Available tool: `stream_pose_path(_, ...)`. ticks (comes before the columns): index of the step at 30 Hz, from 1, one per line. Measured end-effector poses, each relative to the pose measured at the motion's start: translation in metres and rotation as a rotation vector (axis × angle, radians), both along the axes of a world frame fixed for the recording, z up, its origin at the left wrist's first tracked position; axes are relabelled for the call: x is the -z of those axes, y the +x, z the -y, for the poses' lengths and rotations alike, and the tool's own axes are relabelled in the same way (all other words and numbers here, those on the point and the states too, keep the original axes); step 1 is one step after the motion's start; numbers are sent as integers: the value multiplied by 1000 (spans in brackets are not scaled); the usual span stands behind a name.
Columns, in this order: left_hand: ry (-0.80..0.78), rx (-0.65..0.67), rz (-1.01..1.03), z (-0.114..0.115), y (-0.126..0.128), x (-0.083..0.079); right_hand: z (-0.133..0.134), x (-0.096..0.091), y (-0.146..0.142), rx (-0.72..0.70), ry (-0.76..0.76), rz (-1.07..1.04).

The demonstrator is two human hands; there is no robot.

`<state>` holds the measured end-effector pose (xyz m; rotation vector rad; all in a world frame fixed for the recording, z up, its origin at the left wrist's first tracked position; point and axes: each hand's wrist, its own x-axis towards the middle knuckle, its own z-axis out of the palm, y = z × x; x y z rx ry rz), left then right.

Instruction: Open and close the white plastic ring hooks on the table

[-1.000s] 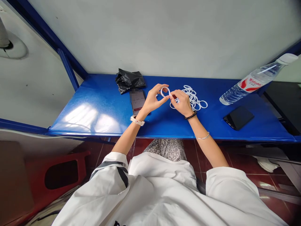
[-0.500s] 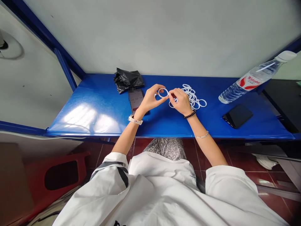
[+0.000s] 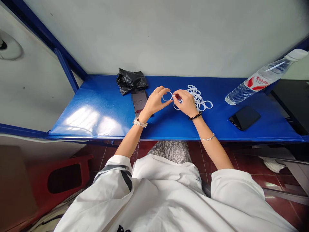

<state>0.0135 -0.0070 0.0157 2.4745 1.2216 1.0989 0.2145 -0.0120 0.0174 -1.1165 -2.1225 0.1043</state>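
Evidently holds a thin, white, round, plastic-looking ring (image 3: 171,92) up between both hands, above a glossy blue tabletop (image 3: 173,129); grips its left side within the curled thumb and fingers of the left hand (image 3: 155,101), and pinches its right edge between the closed thumb and fingertip of the right hand (image 3: 187,102); impossible to judge, at this size, just how firmly; could lose the ring through a thumb slipping off so narrow an edge, or through an uneven pull between the two grips; could spring it away onto the heap of similar white rings (image 3: 198,98), partly hidden behind the right hand, and so mix it in among them; could also bend the band out of round, given too much squeeze; might scatter the heap with a careless sweep of the right knuckles; might nudge the dark phone with a lit timer screen (image 3: 139,99), partly covered from view by the left hand, by dropping that wrist; seems to run little risk with the clear plastic bottle with a red-and-white label (image 3: 253,83) or the flat black rectangular object (image 3: 245,118), both well apart on the right.
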Motion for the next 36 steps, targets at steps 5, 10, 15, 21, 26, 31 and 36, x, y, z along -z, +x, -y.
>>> stream_pose_path(5,-12,-38,-70,2,1,-2,-2,2,1,5,-45,34)
stream_pose_path(10,-7,-33,-109,4,0,-4,-5,6,2,43,-68,89)
stream_pose_path(15,-22,-1,-131,3,0,-2,-8,8,7,54,-65,100)
stream_pose_path(21,-82,-1,-172,5,3,-3,-10,9,9,80,-91,116)
stream_pose_path(26,-50,-77,-250,2,1,0,-11,8,11,82,-99,88)
stream_pose_path(31,-55,-277,-319,-7,-12,5,-15,6,18,159,-112,37)
stream_pose_path(36,-104,-376,-387,-12,-24,14,-20,8,25,174,-95,58)
